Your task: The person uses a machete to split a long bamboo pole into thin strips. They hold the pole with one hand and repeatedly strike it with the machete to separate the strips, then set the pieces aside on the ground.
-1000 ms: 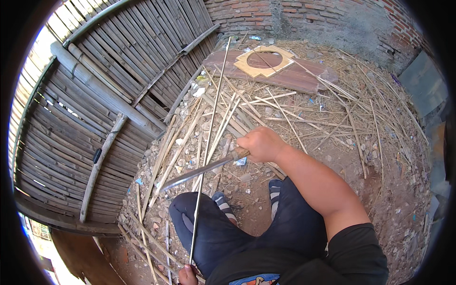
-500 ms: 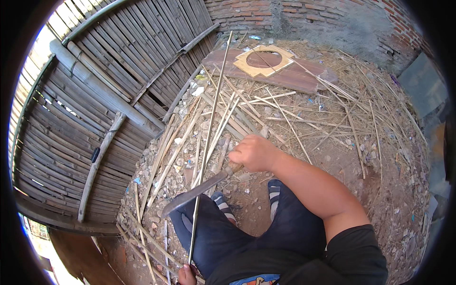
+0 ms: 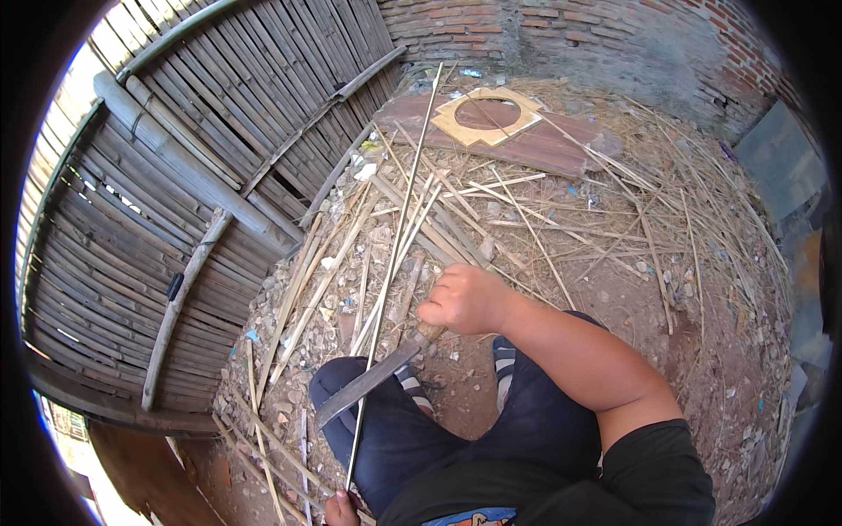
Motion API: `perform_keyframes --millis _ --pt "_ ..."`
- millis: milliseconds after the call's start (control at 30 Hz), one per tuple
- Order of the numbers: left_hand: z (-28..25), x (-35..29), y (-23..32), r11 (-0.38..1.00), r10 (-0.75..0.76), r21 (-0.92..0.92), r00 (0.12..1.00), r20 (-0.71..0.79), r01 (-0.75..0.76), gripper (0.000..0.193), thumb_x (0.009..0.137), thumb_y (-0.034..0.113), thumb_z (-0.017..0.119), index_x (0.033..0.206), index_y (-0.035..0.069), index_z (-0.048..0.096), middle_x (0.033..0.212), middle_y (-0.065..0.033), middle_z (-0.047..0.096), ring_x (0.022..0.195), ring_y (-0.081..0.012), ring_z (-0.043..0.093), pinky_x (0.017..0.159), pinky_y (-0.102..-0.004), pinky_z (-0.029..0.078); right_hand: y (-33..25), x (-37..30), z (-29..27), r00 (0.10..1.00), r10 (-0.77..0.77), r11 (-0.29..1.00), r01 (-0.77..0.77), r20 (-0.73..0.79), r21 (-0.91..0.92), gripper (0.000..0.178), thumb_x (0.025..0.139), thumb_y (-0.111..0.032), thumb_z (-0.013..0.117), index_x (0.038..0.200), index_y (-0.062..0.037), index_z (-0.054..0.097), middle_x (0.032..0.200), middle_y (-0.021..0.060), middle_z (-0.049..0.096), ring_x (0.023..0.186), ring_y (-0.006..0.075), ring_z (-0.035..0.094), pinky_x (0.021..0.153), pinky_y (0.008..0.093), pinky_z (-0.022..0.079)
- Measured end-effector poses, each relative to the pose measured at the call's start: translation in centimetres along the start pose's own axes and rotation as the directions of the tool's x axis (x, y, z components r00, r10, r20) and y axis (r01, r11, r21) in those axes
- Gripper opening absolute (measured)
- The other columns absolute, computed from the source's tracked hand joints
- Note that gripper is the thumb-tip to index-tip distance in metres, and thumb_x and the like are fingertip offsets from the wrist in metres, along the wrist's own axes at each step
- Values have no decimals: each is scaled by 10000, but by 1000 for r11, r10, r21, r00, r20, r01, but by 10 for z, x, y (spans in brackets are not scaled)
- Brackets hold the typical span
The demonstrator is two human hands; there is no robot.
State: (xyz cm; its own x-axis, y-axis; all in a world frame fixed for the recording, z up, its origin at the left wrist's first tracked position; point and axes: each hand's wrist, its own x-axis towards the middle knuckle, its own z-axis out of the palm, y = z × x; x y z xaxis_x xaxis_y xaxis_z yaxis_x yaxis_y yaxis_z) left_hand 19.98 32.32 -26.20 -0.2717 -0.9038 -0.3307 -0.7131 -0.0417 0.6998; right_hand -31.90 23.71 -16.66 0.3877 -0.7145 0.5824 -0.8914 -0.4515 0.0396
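Note:
My right hand (image 3: 465,300) is wrapped round the handle of a machete, above the ground in front of my knees. The machete's dark, broad blade (image 3: 368,382) points to the lower left and crosses a long, thin bamboo strip (image 3: 395,235) over my left thigh. At the bottom edge my left hand (image 3: 341,508) grips the near end of that strip, only partly in view. From there the strip slants up and away, its far end near the brick wall. Whether the blade's edge touches the strip I cannot tell.
Many loose bamboo strips (image 3: 329,272) lie over stony ground. Farther back, a yellowish board with a round hole (image 3: 447,119) rests on a brown panel (image 3: 561,156). A bamboo slat wall (image 3: 114,263) stands at left, a brick wall (image 3: 596,44) behind, grey sheets (image 3: 781,162) at right.
My right hand and the machete have moved down and nearer to me, the blade turning broader side to view. The bamboo strip's far end has shifted slightly right.

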Motion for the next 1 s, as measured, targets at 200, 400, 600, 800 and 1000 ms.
perform_keyframes --millis 200,400,600,800,1000 --pt "-5 -11 46 991 -134 2 991 8 134 568 1036 398 296 809 2 633 736 -159 646 684 -314 598 641 -446 462 72 -13 -15 555 823 556 -831 -122 -26 214 713 -129 694 867 -61 561 745 150 649 740 371 647 698 474 517" --pt "-5 -9 51 990 -132 -39 988 76 135 579 1044 411 301 786 -8 605 699 -132 616 660 -245 572 622 -405 462 37 -18 -11 946 324 946 -324 -13 8 129 692 -131 654 788 -106 572 679 90 619 683 312 640 638 426 501" --pt "-2 4 -23 983 -81 -165 997 3 80 572 1050 433 311 707 44 552 627 -47 521 594 -166 464 556 -342 396 -21 11 7 978 -185 981 190 -94 46 99 673 -167 624 687 -134 532 605 23 527 606 243 578 607 369 467" --pt "-3 4 17 977 -59 -203 997 41 66 576 1049 448 299 680 65 518 603 -26 470 582 -150 418 533 -333 351 66 -6 -7 559 820 564 -826 -125 7 185 723 -158 709 847 -83 593 720 121 645 760 348 658 673 470 516" --pt "-1 4 6 991 -42 -122 997 61 49 551 1046 390 301 713 40 566 623 -73 532 587 -193 471 545 -367 383 42 -16 -14 887 458 887 -460 69 28 172 709 -142 692 849 -90 607 697 112 632 739 343 655 660 457 518"
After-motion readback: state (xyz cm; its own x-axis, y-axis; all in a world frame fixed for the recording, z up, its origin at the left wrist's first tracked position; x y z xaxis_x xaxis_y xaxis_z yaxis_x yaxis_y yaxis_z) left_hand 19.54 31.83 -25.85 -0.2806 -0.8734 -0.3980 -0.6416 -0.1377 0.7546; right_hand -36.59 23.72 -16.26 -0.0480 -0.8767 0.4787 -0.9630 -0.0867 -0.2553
